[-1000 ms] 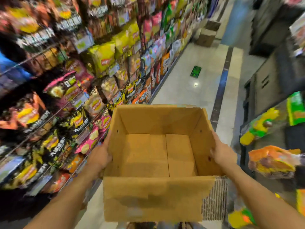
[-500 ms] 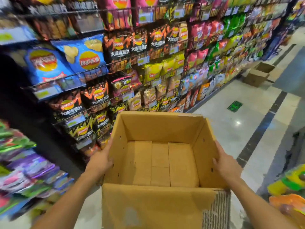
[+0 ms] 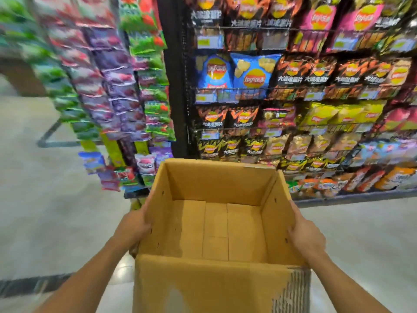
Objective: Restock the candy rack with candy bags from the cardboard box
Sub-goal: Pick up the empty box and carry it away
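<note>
Left hand (image 3: 133,231) is clamped on the outside of the left wall of the cardboard box (image 3: 214,179). The thumb is up by the rim and the fingers curl round toward the underside, so it's a proper grip, not just a flat palm. Right hand (image 3: 306,238) does much the same on the right wall. One finger runs forward along the top edge and the thumb hooks at the rim. The rest of its fingers are tucked behind the cardboard where I can't see them. Both forearms come in from the bottom corners of the frame.

Box sits lower centre, held up off the floor (image 3: 45,211) between the two hands. The top is open and you can look straight down onto the bottom flaps. The near flap hangs toward the camera, and its lower right corner is torn with the corrugation showing.

Candy rack (image 3: 117,98) is in the upper left, just past the box's far left corner. It's hung with columns of small candy bags (image 3: 144,164) in purple, green and red, but it's pretty smeared, so no reading the labels. Right of it is a black post (image 3: 176,86), then chip shelves (image 3: 316,132) fill the whole upper right. Two blue Lay's bags (image 3: 252,73) sit on the second row down, with black, yellow and pink ones around them.
</note>
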The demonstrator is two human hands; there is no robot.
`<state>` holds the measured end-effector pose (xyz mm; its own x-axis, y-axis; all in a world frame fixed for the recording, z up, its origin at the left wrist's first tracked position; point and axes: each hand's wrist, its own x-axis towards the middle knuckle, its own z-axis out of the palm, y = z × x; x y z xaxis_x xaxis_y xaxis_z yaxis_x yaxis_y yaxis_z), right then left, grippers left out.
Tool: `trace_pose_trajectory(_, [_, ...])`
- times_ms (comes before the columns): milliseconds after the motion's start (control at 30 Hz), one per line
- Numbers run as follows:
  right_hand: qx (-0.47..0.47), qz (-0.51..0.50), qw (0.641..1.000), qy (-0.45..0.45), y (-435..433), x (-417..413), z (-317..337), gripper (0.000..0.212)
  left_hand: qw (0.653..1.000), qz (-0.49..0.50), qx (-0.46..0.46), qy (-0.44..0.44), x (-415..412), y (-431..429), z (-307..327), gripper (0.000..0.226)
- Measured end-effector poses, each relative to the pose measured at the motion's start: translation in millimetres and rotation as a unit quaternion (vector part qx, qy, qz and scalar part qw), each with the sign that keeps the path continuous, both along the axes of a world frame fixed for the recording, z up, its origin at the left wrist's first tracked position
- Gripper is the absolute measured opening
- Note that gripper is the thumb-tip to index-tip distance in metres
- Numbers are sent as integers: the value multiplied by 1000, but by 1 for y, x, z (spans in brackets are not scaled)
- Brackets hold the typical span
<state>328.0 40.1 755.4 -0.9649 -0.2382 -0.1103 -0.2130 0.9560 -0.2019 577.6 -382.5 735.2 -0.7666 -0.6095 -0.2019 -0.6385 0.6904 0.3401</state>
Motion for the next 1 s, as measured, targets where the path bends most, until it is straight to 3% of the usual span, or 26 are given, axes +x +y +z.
trace_pose_trajectory(167, [2, 85, 996, 6, -96, 26, 7, 73, 994, 104, 24, 38, 100, -30, 4, 64])
trace_pose_trajectory(300, [7, 156, 988, 1, -177, 55, 2, 76, 985, 160, -8, 59, 178, -57, 4, 87])
trace_pose_trajectory(500, [2, 251, 968, 24, -309, 111, 0, 75, 969, 245, -5, 38, 291, -115, 4, 98])
trace_pose_trajectory(1000, [-30, 479, 875, 65, -610, 296, -11, 80, 891, 452, -22, 23, 545, -209, -4, 95])
